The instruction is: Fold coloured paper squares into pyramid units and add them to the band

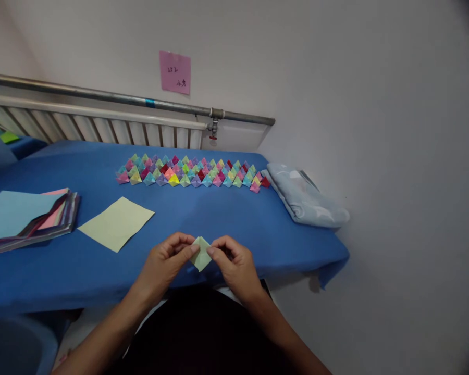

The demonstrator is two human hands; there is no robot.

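Two bare hands meet at the near edge of a table covered with a smooth blue cloth (pixel 234 213). The left hand (pixel 168 260) and the right hand (pixel 234 263) both pinch one small folded piece of pale yellow-green paper (pixel 200 253). It is shaped like a little diamond with a point at the top. Fingers and thumbs of both hands are closed tight on its two sides, and it sits just above the table's front edge, between the hands.

One flat square sheet of pale yellow-green paper (pixel 116 223) lies on the cloth, near the left hand but not touching it. Farther left is one thick stack of square coloured paper sheets (pixel 27 219), with a light blue sheet on top and pink, purple and dark edges showing at the side.

At the back of the table sit long rows of small folded paper shapes in many colours (pixel 191 172): pink, red, yellow, green, blue and purple. They are pointy and packed close together, too many to count.

At the right end lies one soft, light blue folded cloth bundle (pixel 307 200). One pink paper note (pixel 174 72) is stuck on the white wall.
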